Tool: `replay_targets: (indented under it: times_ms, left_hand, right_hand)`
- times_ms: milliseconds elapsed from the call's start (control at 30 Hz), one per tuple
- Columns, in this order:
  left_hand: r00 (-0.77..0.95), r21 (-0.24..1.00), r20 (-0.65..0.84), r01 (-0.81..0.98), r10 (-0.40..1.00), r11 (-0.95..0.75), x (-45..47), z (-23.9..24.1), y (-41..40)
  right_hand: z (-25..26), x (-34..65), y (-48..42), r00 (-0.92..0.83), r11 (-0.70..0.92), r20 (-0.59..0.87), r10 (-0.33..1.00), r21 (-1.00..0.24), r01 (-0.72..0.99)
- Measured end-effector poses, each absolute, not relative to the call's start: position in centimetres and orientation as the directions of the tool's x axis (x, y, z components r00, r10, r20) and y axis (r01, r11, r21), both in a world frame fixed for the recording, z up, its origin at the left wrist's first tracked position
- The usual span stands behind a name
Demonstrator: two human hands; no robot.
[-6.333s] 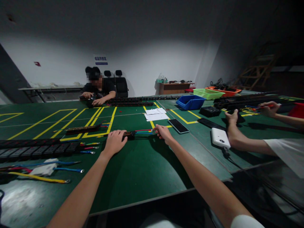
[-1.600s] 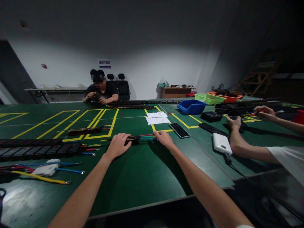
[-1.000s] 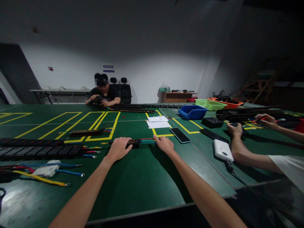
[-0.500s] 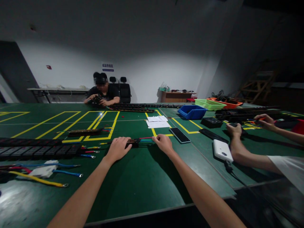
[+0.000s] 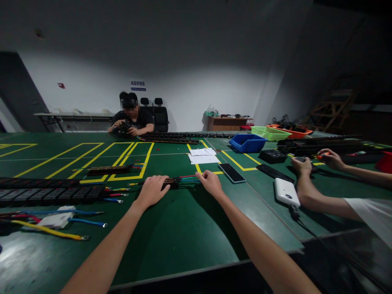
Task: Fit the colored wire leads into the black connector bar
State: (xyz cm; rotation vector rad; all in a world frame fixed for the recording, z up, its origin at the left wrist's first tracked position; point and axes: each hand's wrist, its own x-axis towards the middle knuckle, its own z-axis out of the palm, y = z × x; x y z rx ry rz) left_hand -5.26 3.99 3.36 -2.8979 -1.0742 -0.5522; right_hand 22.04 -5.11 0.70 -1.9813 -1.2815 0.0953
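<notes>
A slim black part with copper-coloured strips lies on the green table in front of me. My left hand is wrapped over its left portion and grips it, the fingers on the far side and the thumb along the near side. Thin red, green and blue wires run out of its right end. My right hand pinches the tips of these wires; the tips themselves are hidden by the fingers. A similar strip part rests farther back on the left.
Black socket strips and cables with ring lugs lie at left. Paper sheets, a phone and a blue bin stand beyond my right hand. A co-worker's hands work at right, near a white device. Another person sits opposite.
My hands keep nearly the same place on the part and its wires. At right, the co-worker's farther hand has moved slightly left with a small orange thing.
</notes>
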Motion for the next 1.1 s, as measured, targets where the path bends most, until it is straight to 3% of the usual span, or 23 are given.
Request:
replay_targets:
  times_ms: [200,400,767,933,1100]
  left_hand:
    - [0.705,0.113,0.319,0.635,0.633,-0.764,-5.3,3.5,3.9]
    - [0.703,0.098,0.334,0.637,0.628,-0.765,-5.3,3.2,4.1]
    - [0.703,0.112,0.323,0.637,0.634,-0.763,-5.2,3.2,4.0]
    - [0.701,0.112,0.323,0.639,0.636,-0.761,-5.2,3.3,3.9]
    - [0.702,0.120,0.313,0.639,0.640,-0.760,-5.2,3.2,3.9]
  right_hand:
    - [-0.3,22.7,-4.3,0.463,-0.085,0.338,0.820,-0.728,0.680]
    - [-0.9,22.1,-3.9,0.447,-0.142,0.401,0.800,-0.597,0.790]
    - [2.0,22.7,-5.8,0.510,-0.349,0.226,0.830,-0.502,0.791]
    - [2.9,23.2,-6.4,0.418,-0.349,0.032,0.908,-0.495,0.796]
    - [2.8,22.6,-6.2,0.410,-0.284,0.139,0.901,-0.524,0.803]
